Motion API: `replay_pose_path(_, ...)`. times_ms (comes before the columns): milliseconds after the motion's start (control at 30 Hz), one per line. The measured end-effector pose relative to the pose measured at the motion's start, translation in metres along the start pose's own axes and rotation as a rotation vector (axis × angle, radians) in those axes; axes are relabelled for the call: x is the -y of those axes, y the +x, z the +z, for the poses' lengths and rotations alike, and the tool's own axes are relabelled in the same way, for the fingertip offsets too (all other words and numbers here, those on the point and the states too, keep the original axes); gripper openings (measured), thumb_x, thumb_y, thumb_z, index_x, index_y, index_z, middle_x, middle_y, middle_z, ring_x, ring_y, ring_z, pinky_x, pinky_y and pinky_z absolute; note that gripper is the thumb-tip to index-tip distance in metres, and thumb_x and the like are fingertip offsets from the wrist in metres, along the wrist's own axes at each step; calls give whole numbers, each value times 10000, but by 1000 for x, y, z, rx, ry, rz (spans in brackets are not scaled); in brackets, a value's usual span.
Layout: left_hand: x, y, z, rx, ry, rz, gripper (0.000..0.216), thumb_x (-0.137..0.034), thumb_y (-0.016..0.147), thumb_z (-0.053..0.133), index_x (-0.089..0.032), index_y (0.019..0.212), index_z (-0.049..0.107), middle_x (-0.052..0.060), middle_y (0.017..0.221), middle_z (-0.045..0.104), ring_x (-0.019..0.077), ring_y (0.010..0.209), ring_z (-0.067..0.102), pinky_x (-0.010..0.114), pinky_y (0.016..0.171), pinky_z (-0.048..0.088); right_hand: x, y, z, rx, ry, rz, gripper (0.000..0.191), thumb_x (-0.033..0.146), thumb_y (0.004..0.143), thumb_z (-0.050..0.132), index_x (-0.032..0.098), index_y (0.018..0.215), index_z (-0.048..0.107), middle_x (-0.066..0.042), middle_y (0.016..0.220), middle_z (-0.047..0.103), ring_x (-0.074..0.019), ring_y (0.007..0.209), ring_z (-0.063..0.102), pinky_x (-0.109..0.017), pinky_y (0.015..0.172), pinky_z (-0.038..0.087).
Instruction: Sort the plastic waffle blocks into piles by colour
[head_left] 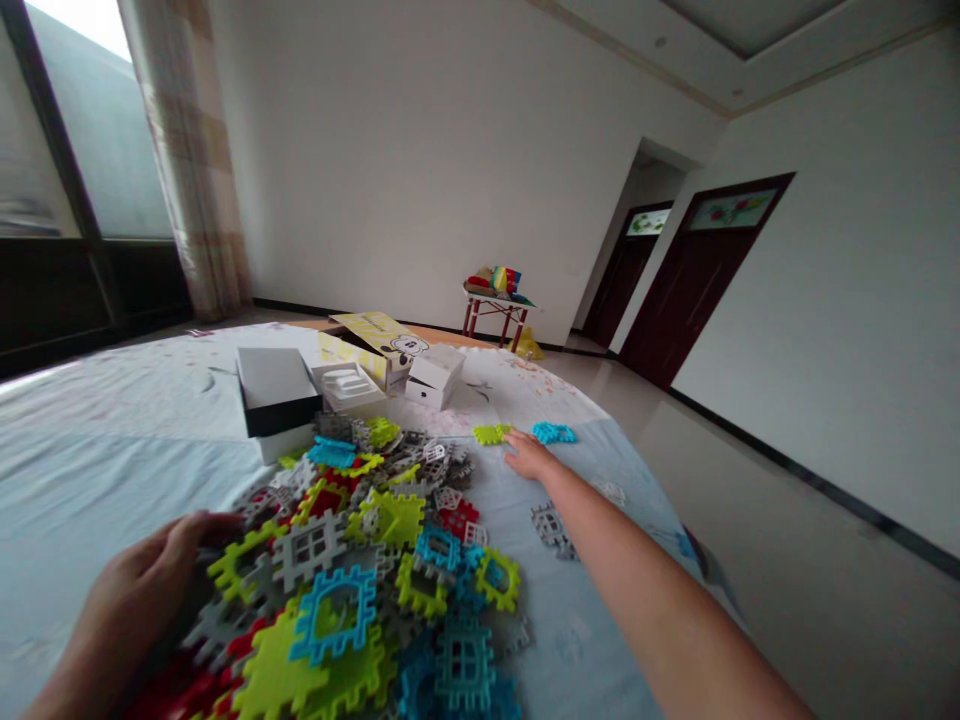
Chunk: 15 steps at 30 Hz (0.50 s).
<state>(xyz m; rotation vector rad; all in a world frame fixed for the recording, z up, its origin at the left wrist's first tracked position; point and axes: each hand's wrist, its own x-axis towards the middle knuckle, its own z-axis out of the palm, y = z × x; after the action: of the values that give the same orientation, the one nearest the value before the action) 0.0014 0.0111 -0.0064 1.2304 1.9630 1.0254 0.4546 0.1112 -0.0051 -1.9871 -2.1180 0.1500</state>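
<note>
A heap of interlocking plastic building tiles (385, 520) in lime green, blue, grey, red and white lies in front of me. My left hand (142, 590) rests against the heap's left side, fingers loosely stretched over its edge near some dark red tiles; no tile shows in its grasp. Out to the right, my right hand (529, 454) has its fingertips on the edge of a lime-green tile (491, 434) lying on the cloth beyond the heap. Beside that tile sit blue tiles (553, 433). Grey tiles (551, 526) lie partly behind my right forearm.
Behind the heap stand a black-and-white box (277, 385), a white tray (349, 387), a yellow cartoon carton (382, 345) and a small white box (435, 376). A light cloth (90, 450) covers the round table. Farther off is a small table (499, 297) with colourful items.
</note>
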Motion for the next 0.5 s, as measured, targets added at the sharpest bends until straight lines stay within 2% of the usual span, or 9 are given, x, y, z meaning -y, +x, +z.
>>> replay_pose_path(100, -17, -14, -4, 15, 5, 5, 518, -522, 645, 341, -168, 858, 655, 42, 840, 690, 232, 805, 602, 268, 630, 448, -3, 6, 3, 22, 4, 11, 446, 143, 744, 497, 153, 1188, 542, -109, 1299, 479, -223, 1218, 407, -353, 1019, 285)
replay_pose_path(200, -21, -18, -4, 12, -4, 20, 524, -517, 637, 335, -156, 847, 649, 57, 888, 680, 234, 855, 589, 276, 724, 432, -4, 6, 0, 10, 34, -21, 428, 121, 729, 503, 148, 1151, 565, -110, 1255, 521, -221, 1182, 448, -343, 1005, 310)
replay_pose_path(400, -18, -15, -2, 19, -20, 38, 498, -495, 680, 342, -148, 877, 639, 57, 875, 680, 227, 856, 588, 275, 712, 432, 2, -15, -21, -150, 158, -120, 384, 120, 750, 485, 141, 1123, 574, -111, 1196, 558, -191, 1151, 467, -321, 1006, 318)
replay_pose_path(500, -16, -14, -2, -3, 14, 29, 487, -495, 707, 329, -169, 879, 648, 31, 863, 686, 210, 802, 604, 262, 657, 439, 1, -33, -31, -242, 236, -135, 330, 143, 769, 477, 148, 1077, 593, -98, 1139, 589, -180, 1111, 496, -326, 986, 348)
